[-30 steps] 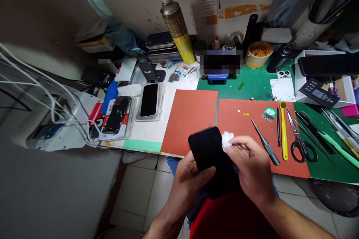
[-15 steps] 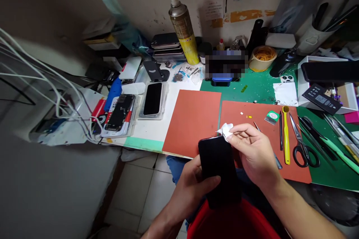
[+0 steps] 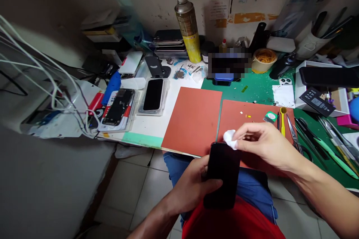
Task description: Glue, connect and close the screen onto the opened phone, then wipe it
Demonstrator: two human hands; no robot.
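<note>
A black smartphone [image 3: 224, 168] with a dark screen is gripped in my left hand [image 3: 196, 183], whose thumb lies across the glass. The phone is held over my lap, just off the bench's front edge. Between the thumb and fingers of my right hand [image 3: 260, 142] is a crumpled white tissue [image 3: 230, 139]. It sits at the phone's upper right corner and appears to touch it. Beneath my right hand lies a reddish-brown mat [image 3: 232, 114], with a yellow brush [image 3: 283, 119] and scissors [image 3: 293, 134] partly hidden by that hand.
Another reddish-brown mat [image 3: 193, 119] lies to the left. Beyond it are a phone on a clear case [image 3: 153, 95] and an opened phone [image 3: 119, 106]. A spray can [image 3: 188, 26] stands at the back. Tweezers and tools [image 3: 333, 153] lie at the right; white cables [image 3: 50, 71] hang at the left.
My right hand has shifted slightly, and the tissue looks more bunched at the phone's corner. The phone sits a little further right in view and more upright. The camera view has shifted slightly.
</note>
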